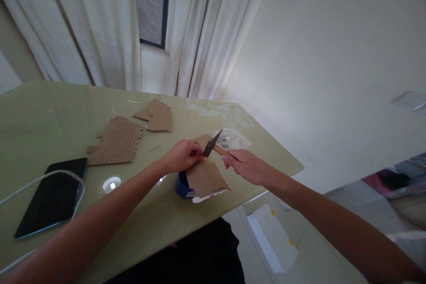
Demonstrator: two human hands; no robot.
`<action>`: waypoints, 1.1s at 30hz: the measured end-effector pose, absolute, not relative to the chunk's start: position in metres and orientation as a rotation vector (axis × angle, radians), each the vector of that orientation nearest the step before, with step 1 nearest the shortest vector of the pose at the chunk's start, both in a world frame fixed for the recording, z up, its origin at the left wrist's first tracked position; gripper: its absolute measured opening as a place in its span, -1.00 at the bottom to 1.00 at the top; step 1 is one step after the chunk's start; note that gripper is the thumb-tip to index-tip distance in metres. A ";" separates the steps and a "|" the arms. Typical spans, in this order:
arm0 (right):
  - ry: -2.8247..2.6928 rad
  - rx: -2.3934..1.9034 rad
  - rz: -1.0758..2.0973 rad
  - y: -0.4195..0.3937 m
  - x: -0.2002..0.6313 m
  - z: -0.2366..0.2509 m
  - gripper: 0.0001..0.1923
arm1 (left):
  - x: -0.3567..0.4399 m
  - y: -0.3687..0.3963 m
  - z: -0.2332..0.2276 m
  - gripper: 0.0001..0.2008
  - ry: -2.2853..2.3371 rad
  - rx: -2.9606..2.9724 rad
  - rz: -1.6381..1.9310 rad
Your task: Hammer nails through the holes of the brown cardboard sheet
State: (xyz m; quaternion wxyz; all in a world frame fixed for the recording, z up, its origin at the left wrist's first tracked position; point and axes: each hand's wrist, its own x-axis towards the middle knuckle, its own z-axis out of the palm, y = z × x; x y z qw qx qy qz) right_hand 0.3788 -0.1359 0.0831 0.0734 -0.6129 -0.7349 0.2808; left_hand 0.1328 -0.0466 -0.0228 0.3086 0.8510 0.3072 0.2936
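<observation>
The right hand [244, 166] was closed around the wooden handle of a small hammer [215, 143], gripping it near the end. The dark hammer head pointed up and to the left, hanging just above a torn piece of brown cardboard [205, 177] and just beside the fingers of the left hand [182, 155]. The left hand was curled, its fingertips pinched together at the upper edge of that cardboard piece, right under the hammer head; whatever it pinched was too small to make out. The cardboard lay over a small blue box [182, 187] near the front edge of the pale green desk [60, 111], between the two hands.

Behind the hammer, a clear plastic bag [234, 139] with small dark items lay on the desk. Further left lay a perforated sheet of cardboard [118, 142] and, beyond it, two more torn cardboard scraps [157, 116]. A thin nail [153, 148] lay between the perforated sheet and the left hand. A dark tablet [53, 195] rested at the left of the desk with a white cable [40, 178] looped across it, and a small round white object [111, 184] sat just beside it.
</observation>
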 end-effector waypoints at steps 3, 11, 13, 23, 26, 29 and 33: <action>-2.153 -1.800 0.833 -0.134 0.379 0.081 -0.57 | 0.134 -0.047 -0.024 -0.86 0.815 2.263 0.766; -2.190 -1.801 0.810 -0.133 0.378 0.074 -0.58 | 0.137 -0.049 -0.025 -0.85 0.834 2.336 0.717; -2.160 -1.793 0.819 -0.134 0.378 0.072 -0.58 | 0.137 -0.049 -0.024 -0.85 0.838 2.350 0.697; -2.136 -1.770 0.836 -0.143 0.378 0.063 -0.59 | 0.136 -0.055 -0.021 -0.57 0.913 2.528 0.648; -2.204 -1.786 0.827 -0.141 0.378 0.057 -0.58 | 0.136 -0.057 -0.021 -0.50 0.987 2.559 0.633; -2.155 -1.752 0.780 -0.139 0.380 0.051 -0.59 | 0.135 -0.058 -0.021 -0.44 1.038 2.549 0.599; -2.185 -1.756 0.791 -0.142 0.383 0.048 -0.56 | 0.135 -0.060 -0.020 -0.42 1.060 2.547 0.562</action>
